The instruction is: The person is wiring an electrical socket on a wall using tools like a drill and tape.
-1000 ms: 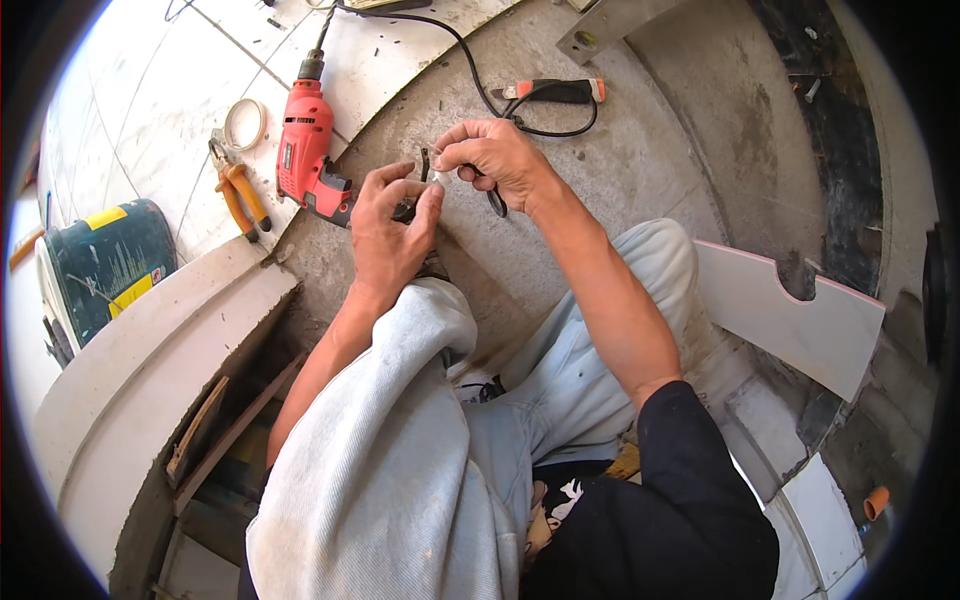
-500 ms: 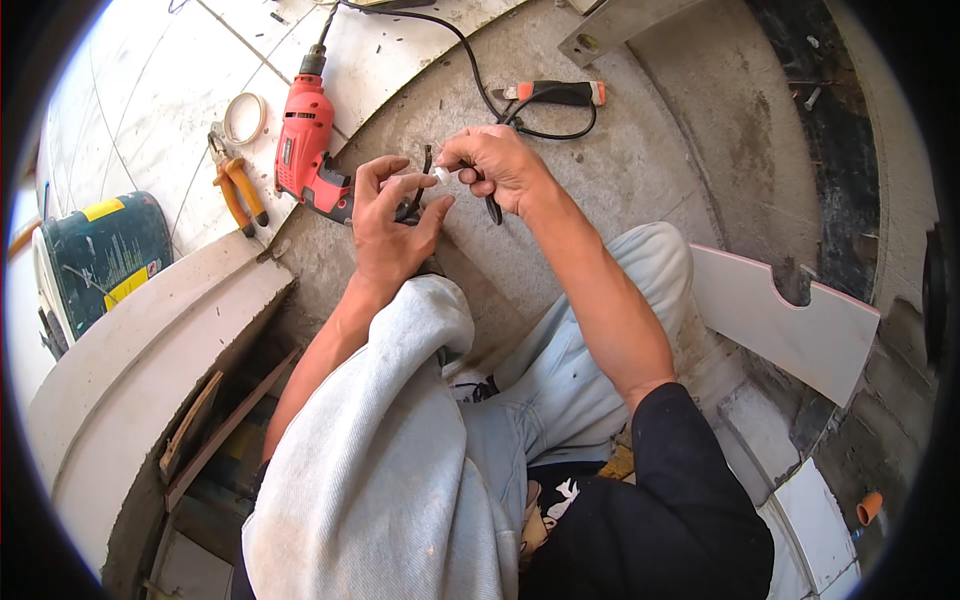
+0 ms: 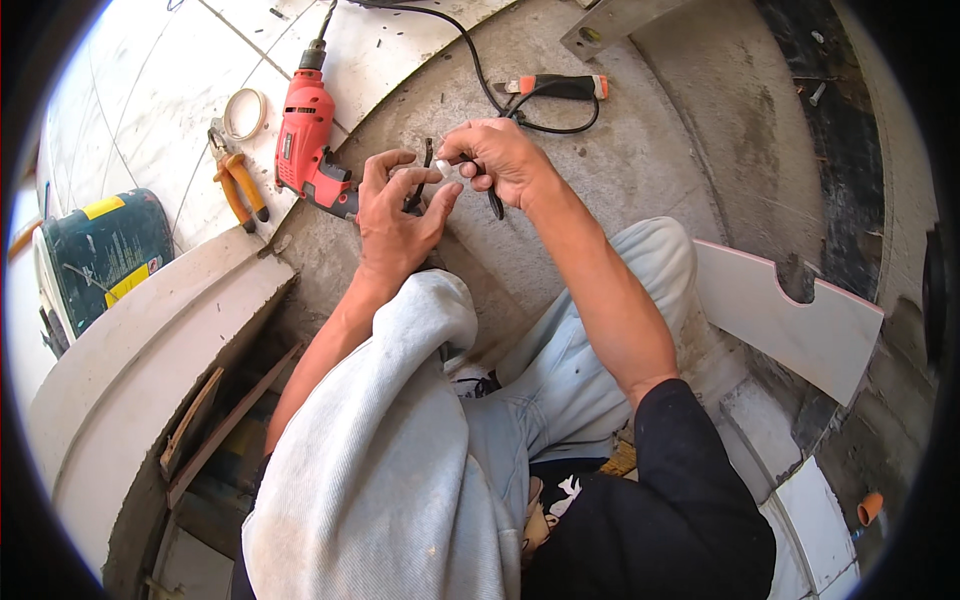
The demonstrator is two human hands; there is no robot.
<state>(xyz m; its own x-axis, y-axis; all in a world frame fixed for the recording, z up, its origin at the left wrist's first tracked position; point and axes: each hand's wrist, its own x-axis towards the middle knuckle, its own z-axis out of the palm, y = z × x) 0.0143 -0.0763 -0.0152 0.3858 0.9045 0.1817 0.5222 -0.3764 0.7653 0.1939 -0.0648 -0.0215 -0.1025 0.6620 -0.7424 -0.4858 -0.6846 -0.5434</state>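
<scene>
My left hand (image 3: 396, 212) has its fingers curled around a short length of black cable (image 3: 428, 152), whose end sticks up past the fingertips. Close against it, my right hand (image 3: 505, 162) pinches a small white piece (image 3: 443, 168) between thumb and fingers; its exact kind is too small to make out. Another black cable end (image 3: 496, 205) hangs below my right fingers. Just left of my left hand lies a red and black power drill (image 3: 308, 140), its bit pointing away from me. Beyond my right hand rests a utility knife (image 3: 560, 88) with a black and orange handle.
Orange-handled pliers (image 3: 238, 190) and a tape roll (image 3: 245, 114) lie on white tiles at the left. A dark green bucket (image 3: 110, 250) stands farther left. A notched tile (image 3: 790, 310) is right of my knee. The drill's black cord (image 3: 470, 50) loops by the knife.
Both hands have shifted slightly to the right together. The white piece shows a little more between the fingertips. Everything else looks the same.
</scene>
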